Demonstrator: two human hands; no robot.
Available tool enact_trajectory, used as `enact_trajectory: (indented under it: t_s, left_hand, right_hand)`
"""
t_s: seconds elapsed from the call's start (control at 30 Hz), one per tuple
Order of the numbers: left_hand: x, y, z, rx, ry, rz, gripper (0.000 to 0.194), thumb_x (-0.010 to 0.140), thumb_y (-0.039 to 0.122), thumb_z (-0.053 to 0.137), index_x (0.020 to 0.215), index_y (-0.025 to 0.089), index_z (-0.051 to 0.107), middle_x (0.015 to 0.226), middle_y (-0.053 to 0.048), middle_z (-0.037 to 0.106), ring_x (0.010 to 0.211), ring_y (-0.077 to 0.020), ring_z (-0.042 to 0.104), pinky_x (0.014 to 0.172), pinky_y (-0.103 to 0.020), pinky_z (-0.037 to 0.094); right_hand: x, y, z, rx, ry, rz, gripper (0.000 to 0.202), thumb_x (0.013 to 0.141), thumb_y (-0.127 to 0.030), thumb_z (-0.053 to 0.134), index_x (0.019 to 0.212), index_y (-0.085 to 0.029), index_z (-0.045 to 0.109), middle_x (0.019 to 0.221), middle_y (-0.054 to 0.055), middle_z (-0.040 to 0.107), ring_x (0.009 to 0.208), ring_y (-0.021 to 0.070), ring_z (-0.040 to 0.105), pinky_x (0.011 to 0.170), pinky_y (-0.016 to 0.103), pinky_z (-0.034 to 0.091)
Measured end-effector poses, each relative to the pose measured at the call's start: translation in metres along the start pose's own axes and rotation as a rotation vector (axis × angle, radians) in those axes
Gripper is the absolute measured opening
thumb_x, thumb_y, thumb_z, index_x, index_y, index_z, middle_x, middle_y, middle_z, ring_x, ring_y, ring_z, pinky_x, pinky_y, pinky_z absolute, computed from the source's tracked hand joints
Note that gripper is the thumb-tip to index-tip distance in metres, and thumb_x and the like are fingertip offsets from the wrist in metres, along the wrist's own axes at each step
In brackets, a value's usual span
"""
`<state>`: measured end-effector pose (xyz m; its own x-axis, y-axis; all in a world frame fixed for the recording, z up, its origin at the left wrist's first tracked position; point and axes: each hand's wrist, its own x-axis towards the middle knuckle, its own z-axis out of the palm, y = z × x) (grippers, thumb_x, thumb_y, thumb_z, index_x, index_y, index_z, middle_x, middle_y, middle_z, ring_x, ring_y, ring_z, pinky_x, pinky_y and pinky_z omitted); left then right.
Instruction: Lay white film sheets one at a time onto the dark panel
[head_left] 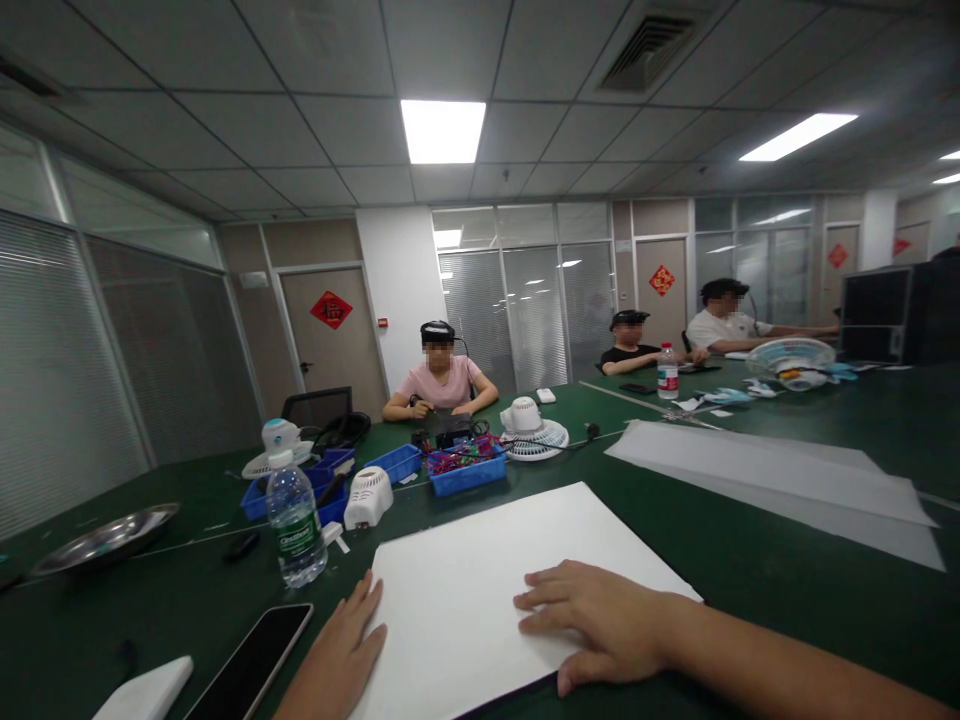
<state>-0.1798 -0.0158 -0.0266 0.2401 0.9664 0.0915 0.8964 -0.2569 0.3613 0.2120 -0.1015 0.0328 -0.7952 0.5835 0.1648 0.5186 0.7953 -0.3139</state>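
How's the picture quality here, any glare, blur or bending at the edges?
Head view: ceiling panel blown out to flat white; room lines slant and stretch toward the edges; seated people's faces pixelated; white sheet bright against the dark green table.

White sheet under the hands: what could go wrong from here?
The left hand rests at the near-left edge of the white sheet, close to the phone; a sideways sweep might knock it. The upright bottle stands near the sheet's left corner and could tip if bumped. If the right hand pushed unevenly, the sheet might skew.
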Motion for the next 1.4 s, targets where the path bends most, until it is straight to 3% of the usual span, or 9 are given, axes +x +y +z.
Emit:
enact_trajectory:
  t_s: [0.1, 0.23, 0.4, 0.5, 0.7, 0.83, 1.03, 1.2, 1.4]
  left_hand:
    - [-0.001, 0.004, -0.003, 0.024, -0.023, -0.008, 0.073, 0.092, 0.049, 0.032, 0.151, 0.006, 0.036, 0.165, -0.012, 0.02, 0.152, -0.0291, 0.017, 0.125, -0.049, 0.012]
    - [-0.002, 0.01, -0.006, 0.052, -0.013, -0.03, 0.072, 0.091, 0.047, 0.034, 0.151, 0.007, 0.037, 0.165, -0.011, 0.021, 0.151, -0.0302, 0.02, 0.125, -0.049, 0.018]
    - [-0.004, 0.013, -0.011, 0.073, -0.04, -0.051, 0.073, 0.092, 0.049, 0.032, 0.151, 0.006, 0.035, 0.165, -0.011, 0.022, 0.151, -0.0323, 0.021, 0.124, -0.052, 0.02]
    - [-0.004, 0.011, -0.011, 0.059, -0.04, -0.042, 0.077, 0.092, 0.054, 0.03, 0.151, 0.006, 0.035, 0.165, -0.012, 0.022, 0.151, -0.0334, 0.021, 0.124, -0.054, 0.021]
    - [-0.003, 0.01, -0.009, 0.064, -0.012, -0.015, 0.077, 0.092, 0.055, 0.033, 0.149, 0.005, 0.038, 0.164, -0.015, 0.024, 0.15, -0.0338, 0.024, 0.124, -0.053, 0.02]
    - [-0.005, 0.013, -0.011, 0.072, -0.019, -0.016, 0.076, 0.092, 0.055, 0.032, 0.15, 0.005, 0.037, 0.164, -0.014, 0.024, 0.15, -0.034, 0.025, 0.123, -0.054, 0.022]
    - [-0.008, 0.013, -0.014, 0.072, -0.013, -0.031, 0.075, 0.092, 0.055, 0.034, 0.149, 0.007, 0.039, 0.163, -0.012, 0.027, 0.149, -0.0341, 0.028, 0.122, -0.052, 0.025]
    - [-0.009, 0.013, -0.016, 0.054, 0.006, -0.014, 0.072, 0.092, 0.052, 0.036, 0.151, 0.011, 0.037, 0.164, -0.012, 0.025, 0.15, -0.0323, 0.028, 0.123, -0.053, 0.023]
    - [-0.008, 0.007, -0.012, 0.002, 0.017, 0.04, 0.063, 0.093, 0.052, 0.035, 0.147, 0.02, 0.047, 0.163, -0.007, 0.03, 0.151, -0.0285, 0.026, 0.125, -0.054, 0.017]
  right_hand:
    - [-0.006, 0.019, -0.009, -0.033, 0.054, 0.064, 0.063, 0.089, -0.061, 0.059, 0.143, -0.03, 0.051, 0.157, 0.008, 0.04, 0.14, 0.0283, 0.042, 0.113, 0.047, 0.036]
    - [-0.04, 0.087, -0.034, -0.341, 0.297, 0.482, 0.054, 0.096, -0.058, 0.044, 0.143, -0.033, 0.05, 0.161, 0.003, 0.033, 0.143, 0.0201, 0.036, 0.118, 0.038, 0.029]
    - [-0.134, 0.18, -0.054, -0.475, 0.456, 1.071, 0.072, 0.091, -0.055, 0.044, 0.147, -0.009, 0.043, 0.161, 0.024, 0.022, 0.148, 0.0387, 0.023, 0.117, 0.062, 0.019]
    - [-0.183, 0.21, -0.054, -0.469, 0.454, 1.384, 0.085, 0.088, -0.067, 0.04, 0.146, -0.005, 0.044, 0.155, 0.032, 0.029, 0.139, 0.0502, 0.034, 0.106, 0.076, 0.023]
    - [-0.193, 0.235, -0.054, -0.488, 0.319, 1.473, 0.063, 0.093, -0.063, 0.047, 0.134, -0.016, 0.056, 0.136, 0.018, 0.056, 0.126, 0.0365, 0.052, 0.104, 0.063, 0.038]
    - [-0.176, 0.231, -0.053, -0.515, 0.249, 1.37, 0.04, 0.095, -0.048, 0.057, 0.12, -0.017, 0.061, 0.125, 0.009, 0.061, 0.11, 0.0233, 0.06, 0.094, 0.047, 0.051]
    - [-0.146, 0.19, -0.056, -0.611, 0.23, 1.288, 0.034, 0.096, -0.041, 0.06, 0.118, -0.016, 0.061, 0.113, 0.007, 0.065, 0.096, 0.019, 0.064, 0.084, 0.041, 0.056]
    - [-0.08, 0.135, -0.049, -0.72, 0.268, 1.152, 0.029, 0.102, -0.038, 0.048, 0.113, -0.014, 0.059, 0.09, 0.005, 0.067, 0.078, 0.0173, 0.066, 0.074, 0.037, 0.055]
    - [0.011, 0.039, 0.007, -0.666, 0.203, 0.702, 0.023, 0.101, -0.018, 0.031, 0.105, -0.017, 0.054, 0.088, 0.009, 0.071, 0.077, 0.0213, 0.069, 0.065, 0.03, 0.044]
